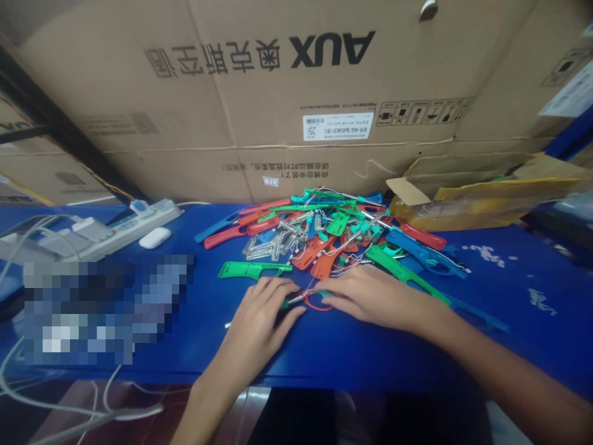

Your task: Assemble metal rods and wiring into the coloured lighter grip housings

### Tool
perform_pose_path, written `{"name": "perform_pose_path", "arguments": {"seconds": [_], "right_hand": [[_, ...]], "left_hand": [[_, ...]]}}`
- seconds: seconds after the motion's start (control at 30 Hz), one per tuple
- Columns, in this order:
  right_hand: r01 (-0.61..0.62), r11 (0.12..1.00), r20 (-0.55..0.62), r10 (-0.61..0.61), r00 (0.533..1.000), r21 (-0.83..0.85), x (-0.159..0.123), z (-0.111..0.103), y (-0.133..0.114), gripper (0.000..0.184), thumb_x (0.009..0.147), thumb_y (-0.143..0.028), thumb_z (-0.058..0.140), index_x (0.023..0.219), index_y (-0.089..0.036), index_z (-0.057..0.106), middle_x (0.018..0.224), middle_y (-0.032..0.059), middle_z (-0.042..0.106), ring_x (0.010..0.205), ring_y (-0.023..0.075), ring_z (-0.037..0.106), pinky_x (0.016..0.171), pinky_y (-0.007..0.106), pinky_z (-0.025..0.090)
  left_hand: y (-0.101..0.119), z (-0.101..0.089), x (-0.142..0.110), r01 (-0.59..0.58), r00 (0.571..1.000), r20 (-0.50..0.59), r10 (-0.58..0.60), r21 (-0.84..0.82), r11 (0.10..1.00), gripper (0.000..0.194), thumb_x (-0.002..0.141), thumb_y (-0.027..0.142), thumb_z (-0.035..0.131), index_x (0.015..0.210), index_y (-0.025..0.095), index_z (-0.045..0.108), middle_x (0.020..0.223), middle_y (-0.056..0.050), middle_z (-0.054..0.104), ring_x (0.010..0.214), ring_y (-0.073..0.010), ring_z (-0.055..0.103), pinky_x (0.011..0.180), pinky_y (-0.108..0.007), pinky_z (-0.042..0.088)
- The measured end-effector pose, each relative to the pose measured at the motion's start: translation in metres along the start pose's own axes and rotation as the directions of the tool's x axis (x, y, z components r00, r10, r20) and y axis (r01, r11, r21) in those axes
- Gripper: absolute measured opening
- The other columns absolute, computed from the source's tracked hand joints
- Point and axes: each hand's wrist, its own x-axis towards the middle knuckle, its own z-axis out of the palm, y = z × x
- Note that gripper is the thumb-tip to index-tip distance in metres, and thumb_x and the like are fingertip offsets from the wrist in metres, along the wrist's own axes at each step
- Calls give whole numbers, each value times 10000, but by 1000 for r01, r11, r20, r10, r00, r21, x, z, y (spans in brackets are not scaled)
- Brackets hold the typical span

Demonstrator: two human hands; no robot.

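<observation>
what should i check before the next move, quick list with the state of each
1. Both hands at the work: ok, left hand and right hand meet at the red piece.
2. Firm hold by each hand: cannot tell, fingers hide the contact.
3. Metal piece fully seated: cannot tell, too small and partly covered.
4. Loose parts kept away from the hands: not ok, orange casings lie just beyond them.
5. Power strip away from the hands: ok, it sits at the far left.
</observation>
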Motion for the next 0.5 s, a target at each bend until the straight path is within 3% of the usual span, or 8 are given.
{"name": "perform_pose_path", "arguments": {"seconds": [0.13,0.33,0.5], "right_hand": [[-14,999,21,13,1000,52,0,0,2,260,1023,-300,573,1240,-277,715,971,49,784,839,199,714,736,296,454],[-29,984,69,17,997,177,4,-5,4,275,1028,-338,547,1231,-258,715,978,51,777,865,204,700,750,290,442],[-53,958,116,21,993,281,5,-5,5,268,1039,-364,513,1191,-244,698,893,23,739,728,166,631,706,277,424]], "left_hand": [[-1,5,0,-13,999,-43,12,-22,1000,150,1043,338,541,1080,222,627,1124,-49,690,1051,-238,585,893,-400,433],[-2,6,0,-41,991,-126,39,-16,999,104,1023,281,585,1026,229,675,1044,-11,714,966,-216,594,832,-370,430],[-3,9,5,-11,987,-163,0,-65,998,76,968,261,668,928,222,720,990,-8,727,909,-208,612,838,-370,439]]}}
